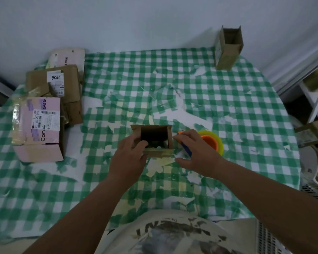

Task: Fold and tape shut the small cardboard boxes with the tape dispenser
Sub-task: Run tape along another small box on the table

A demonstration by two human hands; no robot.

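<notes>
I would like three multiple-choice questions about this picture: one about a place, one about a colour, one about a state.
1. Where is the yellow tape roll on the orange-and-blue tape dispenser?
A. right of the small open brown cardboard box
B. on the pink carton
C. inside the box

2. What colour are the checks of the tablecloth?
A. red
B. green
C. blue

3. How is the small box now?
A. taped shut
B. flattened
C. open

Answers: 1 A, it lies beside the right hand. 2 B, green and white squares. 3 C, its dark inside shows; the left hand grips it.
</notes>
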